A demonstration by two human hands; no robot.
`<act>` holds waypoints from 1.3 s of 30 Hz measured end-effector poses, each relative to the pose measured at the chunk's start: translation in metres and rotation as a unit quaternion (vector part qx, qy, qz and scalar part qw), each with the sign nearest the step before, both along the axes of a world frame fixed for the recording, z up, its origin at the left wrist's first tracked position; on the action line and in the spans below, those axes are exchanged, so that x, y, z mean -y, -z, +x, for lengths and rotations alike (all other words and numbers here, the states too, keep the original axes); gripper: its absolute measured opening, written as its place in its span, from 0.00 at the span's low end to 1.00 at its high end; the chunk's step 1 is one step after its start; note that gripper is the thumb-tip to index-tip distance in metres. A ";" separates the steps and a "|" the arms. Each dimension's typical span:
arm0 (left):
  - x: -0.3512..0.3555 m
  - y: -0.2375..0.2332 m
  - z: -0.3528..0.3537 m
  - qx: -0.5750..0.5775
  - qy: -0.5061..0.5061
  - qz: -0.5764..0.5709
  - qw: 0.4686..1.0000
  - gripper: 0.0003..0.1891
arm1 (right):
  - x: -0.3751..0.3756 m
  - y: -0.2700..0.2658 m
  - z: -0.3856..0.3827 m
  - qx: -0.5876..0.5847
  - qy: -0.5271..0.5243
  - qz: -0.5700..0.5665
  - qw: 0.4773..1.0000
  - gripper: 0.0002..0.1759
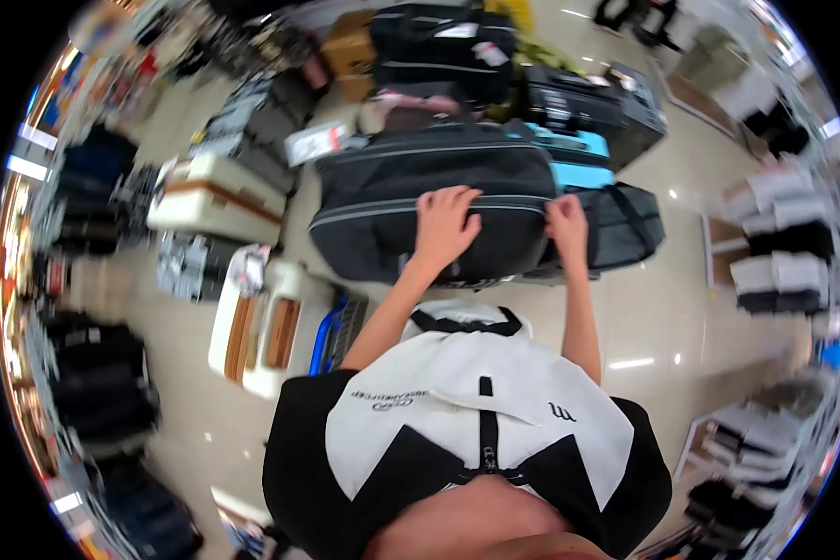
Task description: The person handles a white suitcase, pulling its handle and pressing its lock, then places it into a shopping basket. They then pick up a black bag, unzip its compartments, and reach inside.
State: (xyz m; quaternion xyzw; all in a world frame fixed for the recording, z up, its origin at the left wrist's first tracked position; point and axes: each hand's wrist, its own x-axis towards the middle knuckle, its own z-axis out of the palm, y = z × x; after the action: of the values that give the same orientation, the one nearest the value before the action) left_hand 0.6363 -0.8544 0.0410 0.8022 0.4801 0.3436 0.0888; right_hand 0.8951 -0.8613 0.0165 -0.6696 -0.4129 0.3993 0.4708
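A large black duffel bag point(373, 182) with pale grey lines along its length lies in front of me. My left hand point(446, 224) rests on its upper side, fingers spread across the fabric near the grey line. At the bag's right end my right hand point(567, 222) is closed in a pinch, where the grey line meets the end panel. Whatever is between those fingertips is too small to make out. A white paper tag point(315, 144) sticks out at the bag's upper left.
Behind stand another black bag point(443, 56), a turquoise suitcase point(581, 154) and a dark suitcase point(569, 98). A dark grey bag point(621, 229) is at the right. Cream suitcases point(219, 201) stand to the left. Clothes racks point(93, 373) line both sides of the tiled floor point(663, 322).
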 end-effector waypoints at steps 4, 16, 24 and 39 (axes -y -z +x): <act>-0.001 -0.009 -0.027 0.090 0.069 -0.055 0.992 0.20 | 0.000 -0.016 -0.020 0.215 0.050 0.072 0.973 0.10; 0.058 -0.273 -0.093 0.483 0.563 -0.136 0.657 0.18 | -0.010 0.054 -0.013 0.065 0.123 0.129 0.982 0.12; 0.097 -0.298 -0.065 0.595 0.656 -0.258 0.386 0.17 | 0.007 0.027 -0.038 -0.009 0.140 0.099 0.985 0.12; -0.010 -0.127 -0.083 0.191 0.137 -0.036 0.971 0.17 | 0.015 0.019 -0.040 -0.035 0.141 0.048 0.988 0.14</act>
State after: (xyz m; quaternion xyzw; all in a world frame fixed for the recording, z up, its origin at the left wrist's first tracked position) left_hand 0.5536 -0.8442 0.1679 0.7762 0.3519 0.4574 0.2539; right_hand 0.8554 -0.8763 -0.0023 -0.6833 -0.3164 0.3321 0.5681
